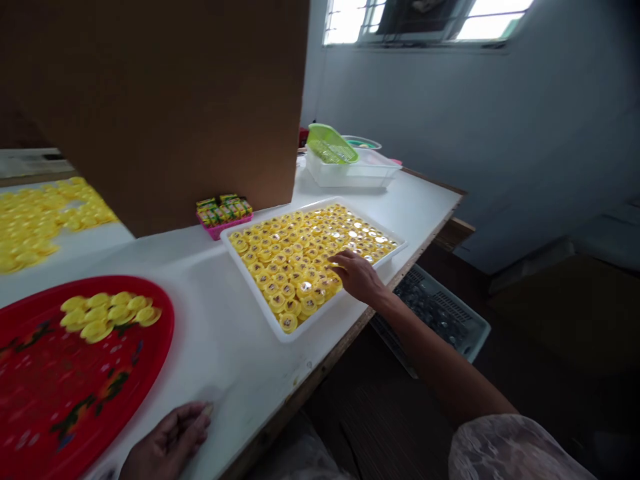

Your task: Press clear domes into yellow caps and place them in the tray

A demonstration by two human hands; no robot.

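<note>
A white rectangular tray [286,335] is filled with small round yellow pieces [273,289], many bearing a dark printed mark on top. Over the tray's near right side reaches my right hand [356,275], its fingers stretched and slightly curved, thumb apart, just above the pieces or touching them. My left hand [170,443] rests low over the white table [235,373], thumb and fingers pressed together. Something small and pale shows at its fingertips, too unclear to name. Beside it, a red round tray [167,333] with a floral pattern carries several yellow discs [97,313].
A brown board [200,100] stands upright on the table behind a pink basket [215,231] of small green-yellow packets. Far back are a clear bin [350,175] and a green basket [330,143]. Below the table edge lies a grey crate [477,333]. More yellow pieces [35,220] lie left.
</note>
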